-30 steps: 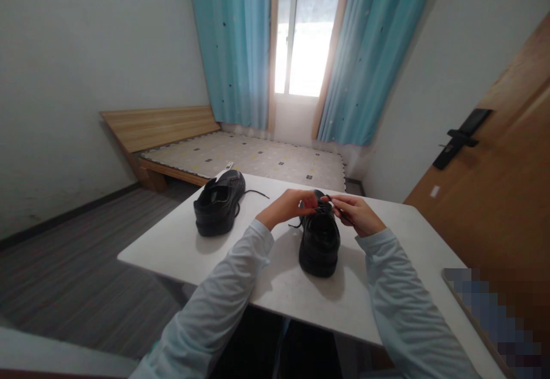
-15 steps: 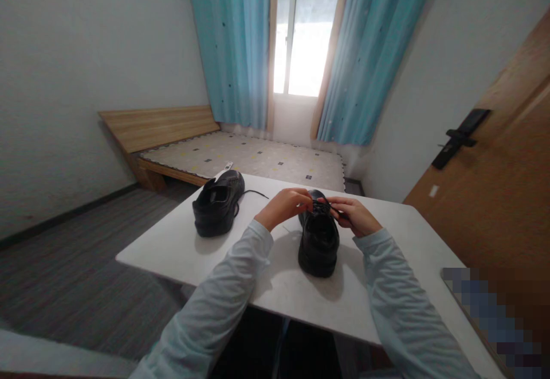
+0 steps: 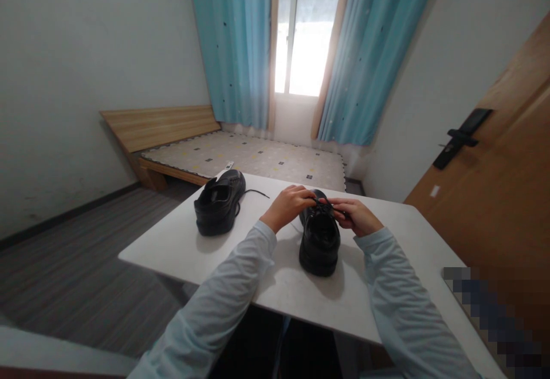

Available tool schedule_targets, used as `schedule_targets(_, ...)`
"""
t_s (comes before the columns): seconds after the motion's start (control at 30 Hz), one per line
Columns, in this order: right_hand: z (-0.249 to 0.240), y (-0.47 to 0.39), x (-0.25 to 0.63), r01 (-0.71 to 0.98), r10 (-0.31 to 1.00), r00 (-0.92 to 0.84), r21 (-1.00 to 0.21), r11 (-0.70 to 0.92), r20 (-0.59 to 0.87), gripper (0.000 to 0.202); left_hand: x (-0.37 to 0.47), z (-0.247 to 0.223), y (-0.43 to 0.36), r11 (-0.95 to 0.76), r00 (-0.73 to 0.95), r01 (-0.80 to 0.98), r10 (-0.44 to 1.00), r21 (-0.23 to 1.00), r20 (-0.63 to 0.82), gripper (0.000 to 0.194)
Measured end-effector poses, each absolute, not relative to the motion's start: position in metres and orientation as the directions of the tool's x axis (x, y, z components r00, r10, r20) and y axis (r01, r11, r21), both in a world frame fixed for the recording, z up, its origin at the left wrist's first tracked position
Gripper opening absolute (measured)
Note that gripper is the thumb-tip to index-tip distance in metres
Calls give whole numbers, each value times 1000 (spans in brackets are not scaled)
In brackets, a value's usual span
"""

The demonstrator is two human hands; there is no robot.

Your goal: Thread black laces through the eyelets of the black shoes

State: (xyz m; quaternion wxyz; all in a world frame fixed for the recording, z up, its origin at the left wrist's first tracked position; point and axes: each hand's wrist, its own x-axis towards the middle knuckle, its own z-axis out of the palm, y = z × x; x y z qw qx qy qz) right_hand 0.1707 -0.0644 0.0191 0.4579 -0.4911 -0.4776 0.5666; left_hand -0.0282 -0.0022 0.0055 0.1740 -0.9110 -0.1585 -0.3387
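A black lace-up shoe point(image 3: 318, 247) stands on the white table point(image 3: 172, 247), its heel towards me and its toe away. My left hand point(image 3: 292, 201) is at the left of its lacing, fingers bent together over the laces. On the other side, my right hand point(image 3: 354, 214) has its fingers pinched at the dark lace. Exactly which strand each hand grips is too small to tell. Further left stands a second black shoe point(image 3: 218, 204), untouched, with a loose lace point(image 3: 258, 192) trailing to its right on the table.
Behind the table is a bed point(image 3: 266, 158) with a patterned mattress, below a window with blue curtains point(image 3: 236, 52). A wooden door point(image 3: 507, 167) with a black handle stands at the right. A blurred patch covers the lower right corner.
My left hand has shifted slightly right over the laces, its fingers lying further across them. My right fingers have moved a little at the lace. Both shoes stay in place.
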Motion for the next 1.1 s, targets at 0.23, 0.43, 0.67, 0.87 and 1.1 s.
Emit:
schedule_targets(0.23, 21, -65, 171, 111, 992, -46, -988, -111, -116, 57, -21, -4, 0, -905, 637, 422, 253, -54, 729, 17)
schedule_targets(0.43, 24, -66, 167, 269, 998, 4, -961, -68, -70, 60, -9, -17, 0, -925, 467, 320, 342, 205, 815, 17)
schedule_targets(0.67, 29, -71, 165, 413, 996, -80, -909, 64, 34, 57, 0, -14, -8, -826, 338, 287, 561, 484, 756, 8)
schedule_targets(0.87, 33, -72, 166, 558, 975, -146, -799, 222, 168, 54, 3, -3, -16, -587, 306, 202, 799, 784, 519, 7)
schedule_targets(1.1, 27, -70, 166, 613, 967, -126, -749, 251, 221, 44, 3, 0, -17, -365, 365, 91, 878, 927, 309, 19)
